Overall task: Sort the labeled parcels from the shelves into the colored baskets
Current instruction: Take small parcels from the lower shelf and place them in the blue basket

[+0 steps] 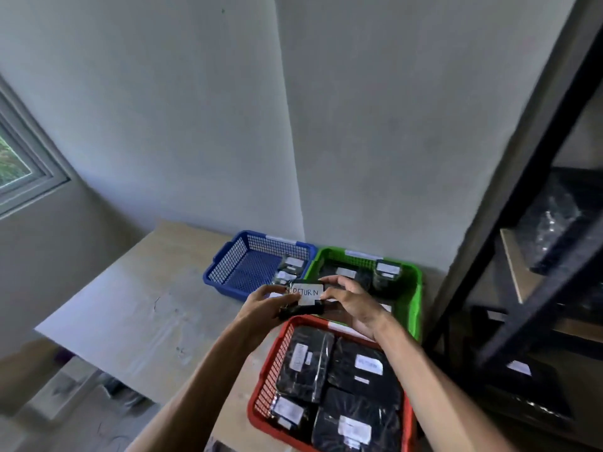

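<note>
Both hands hold one small black parcel whose white label reads RETURN, just above the far rim of the red basket. My left hand grips its left side, my right hand its right side. The red basket holds several black labeled parcels. Beyond it stand a blue basket with two parcels in its right end and a green basket with several parcels.
The baskets sit on a pale wooden table against a grey wall. A black metal shelf rack with more wrapped parcels stands at the right. A window is at the far left.
</note>
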The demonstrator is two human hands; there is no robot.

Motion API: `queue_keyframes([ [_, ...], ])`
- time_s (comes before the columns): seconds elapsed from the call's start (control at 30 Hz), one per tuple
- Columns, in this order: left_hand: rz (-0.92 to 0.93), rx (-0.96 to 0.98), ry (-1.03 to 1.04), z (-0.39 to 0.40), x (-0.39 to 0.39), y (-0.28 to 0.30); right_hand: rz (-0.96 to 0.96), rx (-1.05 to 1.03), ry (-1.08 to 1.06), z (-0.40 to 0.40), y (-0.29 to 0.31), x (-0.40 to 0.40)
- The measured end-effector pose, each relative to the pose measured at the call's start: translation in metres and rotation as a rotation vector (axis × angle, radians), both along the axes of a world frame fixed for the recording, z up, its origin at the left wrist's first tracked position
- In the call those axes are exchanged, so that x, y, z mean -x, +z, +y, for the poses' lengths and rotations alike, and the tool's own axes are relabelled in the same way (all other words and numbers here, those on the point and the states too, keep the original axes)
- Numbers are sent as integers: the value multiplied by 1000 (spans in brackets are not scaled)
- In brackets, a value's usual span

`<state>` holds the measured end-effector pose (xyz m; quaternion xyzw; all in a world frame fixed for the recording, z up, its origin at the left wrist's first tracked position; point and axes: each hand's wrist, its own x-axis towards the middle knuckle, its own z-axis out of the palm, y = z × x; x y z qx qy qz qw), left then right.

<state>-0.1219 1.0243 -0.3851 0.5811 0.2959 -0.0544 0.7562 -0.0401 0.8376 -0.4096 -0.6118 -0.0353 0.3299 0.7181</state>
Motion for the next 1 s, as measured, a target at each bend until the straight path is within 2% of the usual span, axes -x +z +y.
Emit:
queue_keyframes([
  [0.23,65,-54,-57,112,-56,-29,66,99,-59,102,-30,-40],
  [0.43,136,-272,-203,195,-126,-73,-78,444,-105,185,-62,-77],
  [0.57,217,-409,-313,238,-170,-112,-225,760,9,215,-81,-97],
  [0.73,339,-631,-557,261,-197,-160,-329,1056,162,233,-111,-107],
  [0.87,386,-640,-664,266,-203,-187,-367,1174,265,237,-132,-107],
  [1.0,383,-545,-794,269,-215,-197,-405,1239,363,239,-142,-110],
])
